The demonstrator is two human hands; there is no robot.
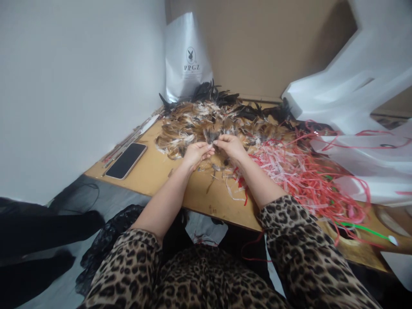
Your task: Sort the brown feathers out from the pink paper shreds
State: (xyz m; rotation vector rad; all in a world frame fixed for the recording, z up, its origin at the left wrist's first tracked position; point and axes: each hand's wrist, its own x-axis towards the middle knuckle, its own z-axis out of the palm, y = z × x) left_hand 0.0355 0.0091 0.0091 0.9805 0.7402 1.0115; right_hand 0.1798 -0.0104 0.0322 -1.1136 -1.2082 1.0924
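Pinched a dark feather tuft (210,135) at its base, apparently between fingertips of left hand (197,155) and right hand (231,146), by the feather pile's (193,119) near edge. Seemed light, soft, easily crushed; best taken basally. Saw phone (126,161) leftward, pink ribbons (301,174) rightward.

left hand (200,154): 1 | right hand (230,146): 1 | phone (126,161): 1, left of left hand | silver bag (189,77): 1, beyond both hands | feathers (189,116): too many to count, just beyond fingertips | pink-red strips (305,180): uncountable, right of right hand
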